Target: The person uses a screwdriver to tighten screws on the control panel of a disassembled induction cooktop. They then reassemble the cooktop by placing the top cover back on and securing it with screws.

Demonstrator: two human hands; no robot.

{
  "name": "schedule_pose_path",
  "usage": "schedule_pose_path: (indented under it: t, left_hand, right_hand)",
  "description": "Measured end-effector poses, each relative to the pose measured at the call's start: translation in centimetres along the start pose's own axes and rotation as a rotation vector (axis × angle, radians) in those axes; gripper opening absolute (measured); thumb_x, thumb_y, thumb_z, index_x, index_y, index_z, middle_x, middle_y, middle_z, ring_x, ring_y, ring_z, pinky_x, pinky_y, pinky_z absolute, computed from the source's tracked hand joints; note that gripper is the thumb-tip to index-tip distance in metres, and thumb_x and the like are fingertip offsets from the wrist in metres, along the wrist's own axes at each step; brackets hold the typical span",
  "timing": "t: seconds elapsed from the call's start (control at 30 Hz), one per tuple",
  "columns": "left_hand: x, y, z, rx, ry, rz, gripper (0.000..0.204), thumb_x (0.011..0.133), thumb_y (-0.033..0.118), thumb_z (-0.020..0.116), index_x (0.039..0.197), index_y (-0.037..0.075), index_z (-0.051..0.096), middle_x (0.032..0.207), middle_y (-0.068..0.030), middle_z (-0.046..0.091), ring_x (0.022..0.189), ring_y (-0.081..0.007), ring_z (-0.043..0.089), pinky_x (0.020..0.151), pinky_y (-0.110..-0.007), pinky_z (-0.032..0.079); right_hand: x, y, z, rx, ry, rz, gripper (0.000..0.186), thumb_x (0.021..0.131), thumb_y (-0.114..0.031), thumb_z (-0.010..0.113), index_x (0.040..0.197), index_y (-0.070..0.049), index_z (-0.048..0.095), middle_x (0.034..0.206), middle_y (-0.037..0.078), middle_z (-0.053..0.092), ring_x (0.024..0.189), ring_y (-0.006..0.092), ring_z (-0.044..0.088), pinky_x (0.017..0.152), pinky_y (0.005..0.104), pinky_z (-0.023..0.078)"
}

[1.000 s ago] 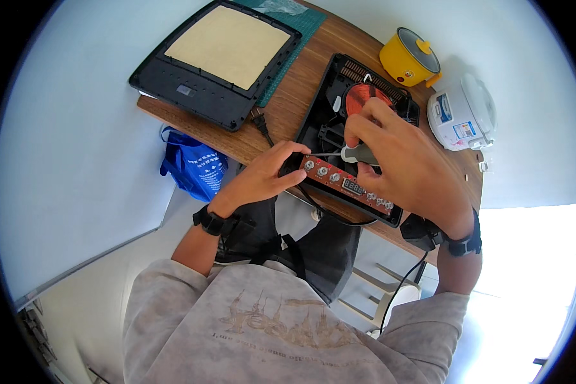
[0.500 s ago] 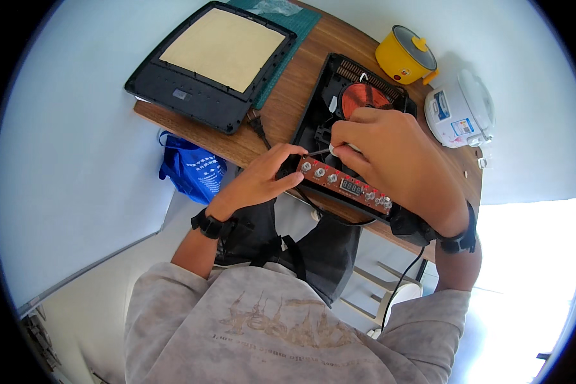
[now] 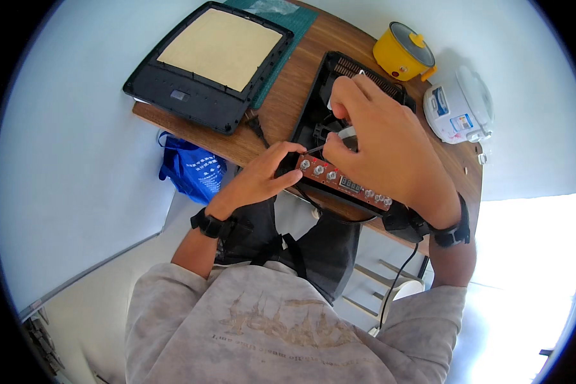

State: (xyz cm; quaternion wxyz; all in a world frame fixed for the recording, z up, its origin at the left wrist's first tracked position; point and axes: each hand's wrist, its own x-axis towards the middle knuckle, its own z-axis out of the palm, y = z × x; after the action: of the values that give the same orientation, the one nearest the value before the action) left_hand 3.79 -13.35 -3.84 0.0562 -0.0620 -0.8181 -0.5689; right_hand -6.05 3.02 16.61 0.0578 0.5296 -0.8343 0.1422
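An induction cooker's black lower housing (image 3: 308, 121) lies opened on the table. Along its near side runs a brown circuit board (image 3: 331, 174) with several round buttons and a small digit display. My left hand (image 3: 256, 180) spans the board's left end, forefinger at the far corner and thumb at the near one. Above the housing, my right hand (image 3: 390, 144) is closed around the pale handle of a screwdriver (image 3: 347, 133). Its thin shaft points left to the board's far left corner, beside my left forefinger. The right hand hides the copper coil and much of the inside.
At the far left, a black cover with a cream sheet (image 3: 221, 48) lies on a green cutting mat (image 3: 304, 29). A power plug (image 3: 256, 125) rests between cover and housing. A yellow pot (image 3: 400, 54) and a white rice cooker (image 3: 457, 109) stand at right. A blue bag (image 3: 192, 168) hangs below.
My right hand has turned and its fingers have lifted farther from the thumb, now covering the coil and showing more of the handle. My left hand has stayed at the board's end.
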Motion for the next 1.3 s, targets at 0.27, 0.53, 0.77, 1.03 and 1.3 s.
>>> schedule_pose_path:
  t: [0.27, 0.53, 0.77, 1.03, 1.3]
  left_hand:
    - [0.0, -0.3, 0.2, -0.027, 0.001, 0.009, 0.045, 0.100, 0.027, 0.065, 0.137, 0.005, 0.051, 0.129, -0.0161, 0.059, 0.122, -0.0307, 0.058, 0.103, -0.039, 0.044]
    - [0.0, -0.3, 0.0, -0.037, -0.022, -0.016, 0.048, 0.099, 0.027, 0.066, 0.140, 0.006, 0.050, 0.136, -0.0161, 0.057, 0.128, -0.0305, 0.056, 0.107, -0.038, 0.043]
    - [0.0, 0.1, 0.1, 0.013, -0.021, -0.034, 0.051, 0.099, 0.027, 0.066, 0.143, 0.007, 0.049, 0.139, -0.0161, 0.056, 0.131, -0.0315, 0.055, 0.109, -0.038, 0.041]
    - [-0.1, -0.3, 0.1, 0.006, -0.029, -0.044, 0.052, 0.099, 0.029, 0.067, 0.143, 0.008, 0.049, 0.139, -0.0153, 0.056, 0.132, -0.0312, 0.054, 0.110, -0.038, 0.041]
    - [1.2, 4.3, -1.6, 0.273, -0.123, -0.220, 0.050, 0.096, 0.027, 0.072, 0.140, 0.010, 0.056, 0.134, -0.0149, 0.052, 0.122, -0.0308, 0.055, 0.105, -0.038, 0.043]
  right_hand:
    - [-1.5, 1.7, 0.3, 0.291, -0.015, -0.104, 0.022, 0.089, -0.010, 0.066, 0.109, -0.008, 0.058, 0.103, 0.013, 0.061, 0.084, 0.0356, 0.065, 0.072, 0.0446, 0.052]
    - [-1.7, 1.7, -0.3, 0.178, -0.043, -0.192, 0.036, 0.086, -0.009, 0.072, 0.112, -0.001, 0.050, 0.099, 0.017, 0.062, 0.088, 0.0372, 0.066, 0.070, 0.0450, 0.052]
    - [-1.0, 1.9, -0.4, 0.039, -0.057, -0.117, 0.035, 0.090, -0.024, 0.074, 0.099, 0.002, 0.053, 0.072, 0.017, 0.064, 0.072, 0.0395, 0.067, 0.062, 0.0438, 0.052]
    - [-1.3, 0.8, -0.3, -0.114, -0.053, 0.153, 0.052, 0.087, -0.052, 0.075, 0.085, -0.002, 0.064, 0.067, 0.018, 0.066, 0.067, 0.0375, 0.069, 0.059, 0.0424, 0.055]
    - [-10.2, 4.4, -3.1, 0.142, 0.346, 0.505, 0.036, 0.088, -0.036, 0.082, 0.090, -0.004, 0.067, 0.066, 0.007, 0.067, 0.062, 0.0202, 0.069, 0.059, 0.0306, 0.051]
